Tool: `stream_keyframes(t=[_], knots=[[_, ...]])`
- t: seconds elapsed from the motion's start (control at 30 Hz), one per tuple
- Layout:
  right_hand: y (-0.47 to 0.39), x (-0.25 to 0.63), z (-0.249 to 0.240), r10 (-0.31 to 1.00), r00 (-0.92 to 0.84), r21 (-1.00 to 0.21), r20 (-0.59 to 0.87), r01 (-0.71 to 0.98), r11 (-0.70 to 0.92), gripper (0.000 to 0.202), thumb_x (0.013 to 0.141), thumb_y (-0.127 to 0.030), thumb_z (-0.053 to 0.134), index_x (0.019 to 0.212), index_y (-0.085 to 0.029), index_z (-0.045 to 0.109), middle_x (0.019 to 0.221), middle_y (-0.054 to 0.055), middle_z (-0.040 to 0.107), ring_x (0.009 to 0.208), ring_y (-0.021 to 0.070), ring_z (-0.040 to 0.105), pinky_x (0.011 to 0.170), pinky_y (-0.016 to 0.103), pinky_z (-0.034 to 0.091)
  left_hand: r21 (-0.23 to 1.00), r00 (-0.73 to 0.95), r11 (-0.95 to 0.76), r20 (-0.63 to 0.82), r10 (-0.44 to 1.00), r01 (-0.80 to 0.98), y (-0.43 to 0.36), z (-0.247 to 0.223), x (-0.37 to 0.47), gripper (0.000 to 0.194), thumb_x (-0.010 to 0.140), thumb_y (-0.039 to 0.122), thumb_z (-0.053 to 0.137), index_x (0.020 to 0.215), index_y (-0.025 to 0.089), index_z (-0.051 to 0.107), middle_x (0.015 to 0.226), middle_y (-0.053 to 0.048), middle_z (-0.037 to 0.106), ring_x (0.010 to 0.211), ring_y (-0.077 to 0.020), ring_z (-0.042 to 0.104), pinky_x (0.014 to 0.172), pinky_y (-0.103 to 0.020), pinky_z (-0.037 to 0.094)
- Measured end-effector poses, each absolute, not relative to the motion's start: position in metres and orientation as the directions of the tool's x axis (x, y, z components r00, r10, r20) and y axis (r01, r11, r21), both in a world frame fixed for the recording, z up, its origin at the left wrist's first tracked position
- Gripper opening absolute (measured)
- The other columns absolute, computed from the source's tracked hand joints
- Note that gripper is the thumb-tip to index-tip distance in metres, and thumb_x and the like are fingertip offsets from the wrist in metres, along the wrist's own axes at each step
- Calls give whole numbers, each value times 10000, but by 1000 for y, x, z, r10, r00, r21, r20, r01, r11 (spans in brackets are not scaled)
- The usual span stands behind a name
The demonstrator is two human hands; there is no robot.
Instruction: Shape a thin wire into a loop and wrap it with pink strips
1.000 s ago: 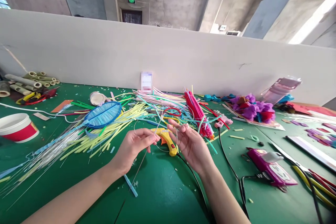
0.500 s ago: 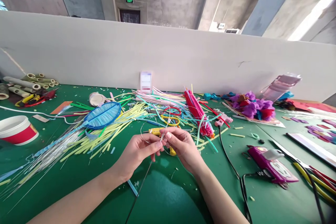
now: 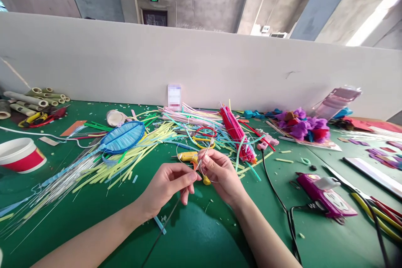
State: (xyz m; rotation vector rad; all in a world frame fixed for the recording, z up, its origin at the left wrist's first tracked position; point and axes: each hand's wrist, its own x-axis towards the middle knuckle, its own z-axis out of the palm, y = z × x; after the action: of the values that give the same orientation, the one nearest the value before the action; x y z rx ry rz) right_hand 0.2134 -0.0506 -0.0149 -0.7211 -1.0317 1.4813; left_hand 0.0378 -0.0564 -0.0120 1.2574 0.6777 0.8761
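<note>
Above the green table my left hand [image 3: 171, 184] pinches a thin wire [image 3: 161, 231] between thumb and forefinger. The wire's dark lower length slants down toward me. Just beside it, my right hand [image 3: 221, 171] grips the upper part of the same wire with thumb and fingertips. A thin, pale loop of wire rises from the fingers; its exact outline is hard to make out against the clutter. Behind the hands lies a yellow glue gun [image 3: 188, 157] with an orange trigger, partly hidden by my right hand.
A blue wire-framed fan shape [image 3: 124, 138] lies on yellow strips at left, near a paper cup [image 3: 20, 155]. Pink pipe cleaners [image 3: 234, 130] lie behind. At right are a purple power strip [image 3: 326, 199], black cables, scissors [image 3: 348, 186] and purple flowers [image 3: 300, 125].
My right hand has shifted slightly up and right, away from my left hand. The wire's loop has moved with it. More of the glue gun now shows between the hands.
</note>
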Motion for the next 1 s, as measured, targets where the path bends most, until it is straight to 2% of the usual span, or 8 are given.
stream_keyframes(t=[0.1,0.2,0.3,0.4,0.5,0.6,0.7,1.0], knots=[[-49,216,-16,980,-180,-896,80,-443,-8,301,809,-457,741,964,-199,735,779,9,601,658,107,493,608,236,400,982,459,43,47,887,-184,-53,-12,34,253,869,389,692,820,148,750,623,-3,627,402,-76,547,419,-198,405],[-47,220,-15,993,-90,-935,77,-352,40,332,805,-510,726,898,-196,670,780,3,592,632,108,485,573,236,384,983,402,17,59,914,-184,-50,-8,30,262,860,404,698,817,148,731,638,4,620,369,-54,506,376,-183,358],[-45,226,-13,983,84,-983,162,102,153,447,887,-605,568,690,-205,524,626,-20,500,547,117,421,526,255,317,989,353,3,50,934,-148,-49,-4,27,288,866,434,683,846,148,701,597,36,565,331,-27,432,340,-164,283],[-46,230,-11,949,118,-730,291,669,141,511,976,-597,373,634,-225,446,588,8,497,563,159,458,563,295,296,993,298,7,29,954,-122,-48,-1,27,302,869,455,668,938,162,654,566,66,523,319,-25,398,334,-155,256],[-48,225,-15,978,61,-402,198,916,24,444,922,-619,492,732,-218,519,774,102,642,733,254,609,632,328,370,989,244,29,7,970,-142,-45,-2,29,319,836,452,700,961,173,609,548,75,523,332,-35,389,339,-151,269],[-49,213,-26,994,33,-196,100,980,-13,464,837,-643,615,874,-181,588,968,190,679,944,346,655,736,371,453,987,213,52,-19,977,-149,-39,-5,30,344,810,459,721,950,167,606,512,85,498,326,-32,344,328,-149,250],[-46,205,-38,996,12,-140,90,990,0,446,861,-600,613,987,-173,592,1028,184,677,1001,334,661,780,368,484,993,205,50,-27,978,-109,-34,-9,27,376,801,463,732,989,166,598,518,86,515,319,-37,357,328,-155,262],[-49,221,-27,996,83,-324,29,943,-69,226,869,-403,554,954,-197,523,887,117,703,779,270,677,592,312,378,992,136,-21,38,990,-124,-23,-5,13,372,836,441,712,1031,128,666,571,45,568,397,-68,472,422,-195,368]])
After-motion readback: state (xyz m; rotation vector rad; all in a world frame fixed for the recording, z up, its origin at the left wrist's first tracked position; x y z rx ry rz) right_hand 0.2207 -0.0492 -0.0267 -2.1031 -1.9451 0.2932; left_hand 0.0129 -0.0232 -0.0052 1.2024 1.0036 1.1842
